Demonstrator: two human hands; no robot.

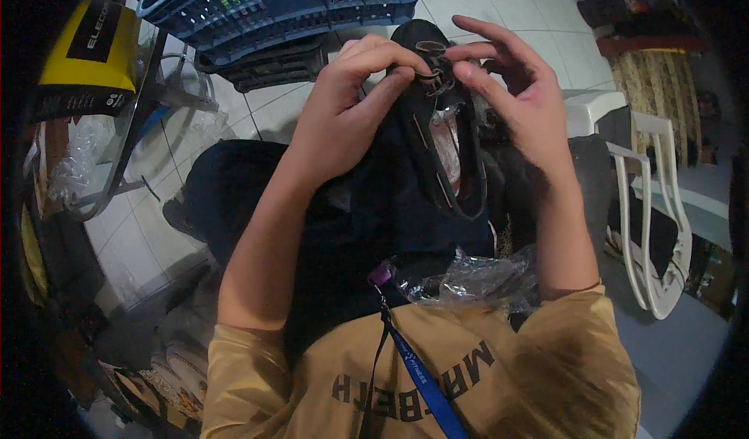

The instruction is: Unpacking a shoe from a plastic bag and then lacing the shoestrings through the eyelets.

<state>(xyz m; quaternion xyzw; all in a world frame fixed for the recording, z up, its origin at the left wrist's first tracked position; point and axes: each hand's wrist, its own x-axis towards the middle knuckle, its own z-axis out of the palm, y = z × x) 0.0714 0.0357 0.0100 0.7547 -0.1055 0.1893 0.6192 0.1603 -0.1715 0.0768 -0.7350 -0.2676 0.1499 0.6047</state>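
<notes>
A black shoe is held up in front of me, its opening and insole facing me. My left hand grips its upper left side, thumb and fingers pinching near the laces and eyelets at the top. My right hand holds the other side, fingertips pinching a lace at the top of the shoe. A crumpled clear plastic bag lies in my lap just below the shoe.
Stacked blue plastic crates stand on the white tiled floor ahead. A yellow and black box and clear bags sit at the left. A white plastic chair stands at the right. A blue lanyard hangs over my tan shirt.
</notes>
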